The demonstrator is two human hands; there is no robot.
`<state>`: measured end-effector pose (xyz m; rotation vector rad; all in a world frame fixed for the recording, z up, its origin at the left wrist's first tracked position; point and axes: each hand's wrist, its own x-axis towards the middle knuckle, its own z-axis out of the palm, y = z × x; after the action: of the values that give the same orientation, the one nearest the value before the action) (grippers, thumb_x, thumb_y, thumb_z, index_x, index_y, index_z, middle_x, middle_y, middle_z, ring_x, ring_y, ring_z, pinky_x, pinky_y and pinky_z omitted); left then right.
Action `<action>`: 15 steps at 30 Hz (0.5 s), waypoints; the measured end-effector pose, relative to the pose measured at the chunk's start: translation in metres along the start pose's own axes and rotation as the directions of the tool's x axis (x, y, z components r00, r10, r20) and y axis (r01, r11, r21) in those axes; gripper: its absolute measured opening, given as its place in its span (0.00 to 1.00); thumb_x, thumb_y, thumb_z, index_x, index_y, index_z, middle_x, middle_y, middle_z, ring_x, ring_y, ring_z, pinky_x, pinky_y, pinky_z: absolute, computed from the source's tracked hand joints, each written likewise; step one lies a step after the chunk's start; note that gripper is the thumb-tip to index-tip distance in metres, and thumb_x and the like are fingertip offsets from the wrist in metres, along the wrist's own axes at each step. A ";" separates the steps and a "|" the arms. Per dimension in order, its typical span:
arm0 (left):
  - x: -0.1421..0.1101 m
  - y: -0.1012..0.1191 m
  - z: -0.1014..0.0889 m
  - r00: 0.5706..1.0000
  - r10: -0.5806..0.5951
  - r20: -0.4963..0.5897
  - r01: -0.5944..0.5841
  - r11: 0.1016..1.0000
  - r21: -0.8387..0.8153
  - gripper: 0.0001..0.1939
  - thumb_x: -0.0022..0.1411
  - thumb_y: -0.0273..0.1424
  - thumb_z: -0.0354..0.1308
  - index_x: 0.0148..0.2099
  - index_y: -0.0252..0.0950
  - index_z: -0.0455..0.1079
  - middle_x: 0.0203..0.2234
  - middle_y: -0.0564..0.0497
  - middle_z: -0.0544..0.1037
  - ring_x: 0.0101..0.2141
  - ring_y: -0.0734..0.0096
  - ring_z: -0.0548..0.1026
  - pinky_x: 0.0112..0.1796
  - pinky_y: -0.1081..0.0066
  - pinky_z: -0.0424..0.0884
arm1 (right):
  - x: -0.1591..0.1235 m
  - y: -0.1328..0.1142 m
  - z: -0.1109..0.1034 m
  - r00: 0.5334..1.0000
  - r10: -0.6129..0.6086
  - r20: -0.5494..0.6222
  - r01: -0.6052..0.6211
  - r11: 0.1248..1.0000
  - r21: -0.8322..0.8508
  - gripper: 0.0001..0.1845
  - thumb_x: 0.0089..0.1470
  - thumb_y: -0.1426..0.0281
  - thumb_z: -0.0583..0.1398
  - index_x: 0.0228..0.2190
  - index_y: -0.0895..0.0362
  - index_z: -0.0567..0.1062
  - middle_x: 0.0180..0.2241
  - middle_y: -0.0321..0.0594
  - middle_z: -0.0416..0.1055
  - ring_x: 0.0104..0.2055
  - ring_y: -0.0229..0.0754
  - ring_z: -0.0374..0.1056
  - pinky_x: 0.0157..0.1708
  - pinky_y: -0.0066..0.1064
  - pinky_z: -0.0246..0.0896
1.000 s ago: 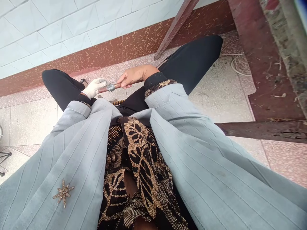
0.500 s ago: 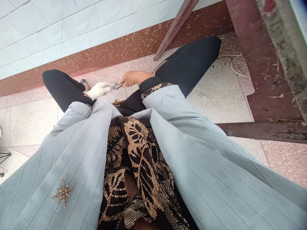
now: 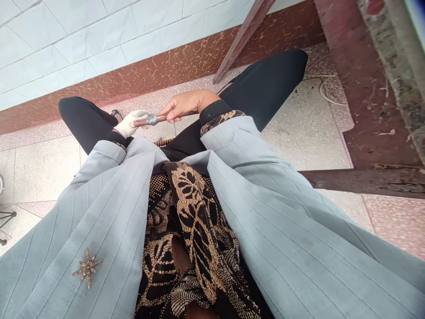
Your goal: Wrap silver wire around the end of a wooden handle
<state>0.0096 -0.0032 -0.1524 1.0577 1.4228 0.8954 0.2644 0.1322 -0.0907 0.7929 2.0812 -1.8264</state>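
Note:
A brown wooden-looking stick [image 3: 162,118] with a band of silvery wire [image 3: 152,119] wound round it lies across between my two hands, above my lap. My left hand [image 3: 128,124], in a white glove, is closed on the stick's left end. On the other side of the wire, my bare right hand [image 3: 182,105] grips the stick, thumb and fingers round it. A short piece of stick shows past the right hand before the black trousers and cuff hide it. What kind of tool this is, I cannot tell.
My knees are spread near a tiled wall [image 3: 109,31] with a brown marbled skirting. At the right stands a worn dark-red wooden frame [image 3: 375,97] with a low crossbar [image 3: 361,180]. A pale cord [image 3: 327,95] lies on the floor. Thin black metal legs [image 3: 6,217] show at the left edge.
My right hand has moved slightly right and nearer. More of the stick now shows, with brown on both sides of the wire band. The left hand has shifted slightly left.

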 end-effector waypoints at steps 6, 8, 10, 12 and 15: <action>-0.006 0.009 0.004 0.999 -0.011 0.037 0.009 0.998 0.062 0.12 0.79 0.25 0.74 0.39 0.36 0.79 0.28 0.53 0.78 0.28 0.74 0.73 0.38 0.70 0.73 | 0.008 -0.011 0.014 0.884 -0.159 -0.440 0.202 0.978 0.052 0.17 0.93 0.76 0.55 0.70 0.62 0.79 0.33 0.32 0.72 0.34 0.34 0.62 0.40 0.22 0.63; -0.011 0.015 0.007 0.997 -0.022 0.079 0.013 0.993 0.118 0.12 0.78 0.23 0.73 0.38 0.35 0.80 0.26 0.54 0.77 0.27 0.74 0.72 0.37 0.70 0.70 | 0.013 -0.009 0.014 0.828 -0.097 -0.552 0.113 0.994 -0.005 0.19 0.94 0.74 0.54 0.73 0.62 0.78 0.33 0.33 0.71 0.35 0.35 0.62 0.41 0.23 0.63; -0.015 0.019 0.011 0.988 -0.035 0.152 0.006 0.982 0.187 0.11 0.76 0.21 0.72 0.37 0.35 0.81 0.24 0.54 0.76 0.26 0.73 0.70 0.35 0.69 0.67 | 0.018 -0.006 0.011 0.797 -0.012 -0.604 -0.028 0.998 -0.056 0.16 0.90 0.74 0.61 0.69 0.64 0.83 0.32 0.36 0.71 0.38 0.37 0.66 0.43 0.26 0.64; -0.017 0.022 0.014 0.982 -0.035 0.184 -0.012 0.968 0.249 0.12 0.74 0.19 0.71 0.36 0.36 0.82 0.22 0.55 0.74 0.25 0.73 0.69 0.33 0.69 0.63 | 0.021 -0.003 0.007 0.820 0.078 -0.567 -0.211 0.962 -0.173 0.13 0.85 0.74 0.69 0.63 0.64 0.89 0.33 0.42 0.75 0.44 0.42 0.74 0.48 0.29 0.68; -0.019 0.027 0.017 0.995 -0.019 0.102 -0.011 0.960 0.281 0.12 0.71 0.18 0.68 0.35 0.35 0.81 0.21 0.55 0.72 0.25 0.73 0.68 0.33 0.70 0.62 | 0.022 -0.002 0.006 0.880 0.248 -0.405 -0.420 0.805 -0.420 0.16 0.83 0.69 0.73 0.62 0.67 0.93 0.40 0.53 0.85 0.55 0.53 0.82 0.59 0.36 0.73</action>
<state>0.0298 -0.0131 -0.1224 1.2935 1.4924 0.6362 0.2443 0.1318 -0.1018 1.2838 2.2674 -0.9445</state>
